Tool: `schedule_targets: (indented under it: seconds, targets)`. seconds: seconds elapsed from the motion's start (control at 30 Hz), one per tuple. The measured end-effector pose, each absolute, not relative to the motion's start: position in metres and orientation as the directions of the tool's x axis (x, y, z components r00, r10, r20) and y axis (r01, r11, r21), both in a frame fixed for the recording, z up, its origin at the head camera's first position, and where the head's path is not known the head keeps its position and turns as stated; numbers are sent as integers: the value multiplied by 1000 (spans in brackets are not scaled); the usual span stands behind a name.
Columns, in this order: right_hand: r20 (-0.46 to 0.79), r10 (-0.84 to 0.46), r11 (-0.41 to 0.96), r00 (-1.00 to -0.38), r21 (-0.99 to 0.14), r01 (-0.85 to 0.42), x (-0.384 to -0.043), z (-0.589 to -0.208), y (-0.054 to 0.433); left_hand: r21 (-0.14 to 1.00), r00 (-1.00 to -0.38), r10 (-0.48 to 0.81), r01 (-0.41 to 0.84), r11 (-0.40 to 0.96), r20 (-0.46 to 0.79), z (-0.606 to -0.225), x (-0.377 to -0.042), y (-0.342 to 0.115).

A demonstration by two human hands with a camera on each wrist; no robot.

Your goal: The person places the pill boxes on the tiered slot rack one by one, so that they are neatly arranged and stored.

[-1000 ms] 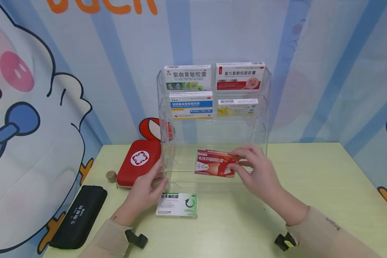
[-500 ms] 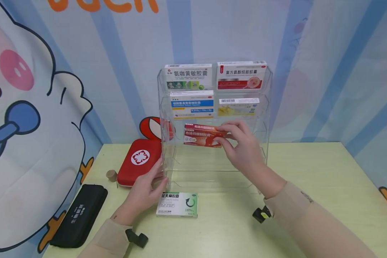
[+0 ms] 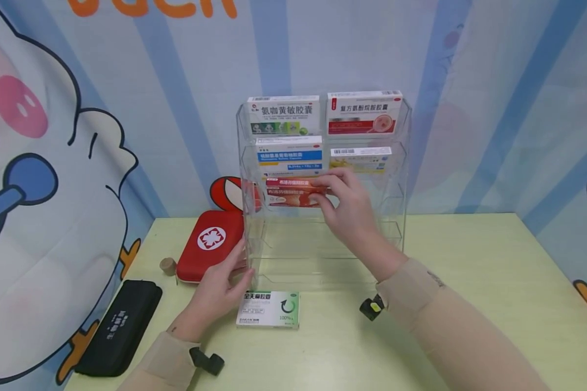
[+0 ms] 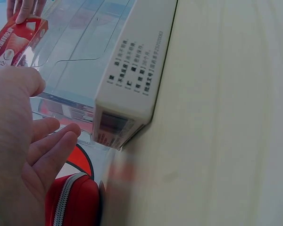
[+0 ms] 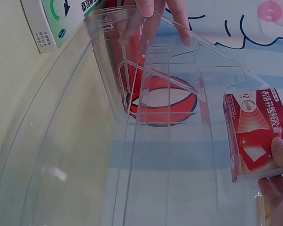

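Note:
My right hand (image 3: pixel 347 209) pinches a red medicine box (image 3: pixel 289 193) by its right end, thumb in front. It holds the box at the third tier of a clear acrylic display rack (image 3: pixel 323 239), just below the blue-and-white box (image 3: pixel 289 157). In the right wrist view the red box (image 5: pixel 254 132) appears at the right, partly covered by fingers. My left hand (image 3: pixel 218 293) is at the rack's lower left side, its thumb and fairly straight fingers spread; contact with the rack is hard to make out. A white-and-green medicine box (image 3: pixel 268 309) lies on the table before the rack.
Upper tiers hold a white-and-green box (image 3: pixel 283 115), a white-and-red box (image 3: pixel 364 113) and a white-and-yellow box (image 3: pixel 361 160). Left of the rack are a red first-aid case (image 3: pixel 207 244), a small wooden knob (image 3: pixel 168 266) and a black zip case (image 3: pixel 119 328). A printed backdrop stands behind.
My right hand has carried the red box up and leftward, from in front of the lower tiers to just below the blue-and-white box. The left hand has stayed at the rack's side.

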State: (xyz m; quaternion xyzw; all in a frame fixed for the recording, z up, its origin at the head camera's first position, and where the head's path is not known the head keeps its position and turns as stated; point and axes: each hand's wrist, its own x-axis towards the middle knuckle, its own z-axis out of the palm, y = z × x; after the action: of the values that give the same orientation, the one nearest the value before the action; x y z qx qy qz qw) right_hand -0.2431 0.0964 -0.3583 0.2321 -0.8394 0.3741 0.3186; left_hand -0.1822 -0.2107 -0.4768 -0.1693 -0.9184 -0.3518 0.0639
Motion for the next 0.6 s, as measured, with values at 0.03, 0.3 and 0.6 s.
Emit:
schedule_targets:
  seconds: [0.03, 0.3, 0.6]
  targets:
    - [700, -149, 615, -698, -488, -620, -244, -359, 95, 625, -934, 266, 356, 695, 237, -477, -182, -211]
    - [664, -151, 601, -733, -527, -601, -249, -363, 79, 629, -944, 249, 331, 703, 218, -476, -182, -211]
    - [630, -166, 582, -759, -559, -591, -252, -368, 71, 624, -943, 250, 333, 707, 219, -477, -182, -211]
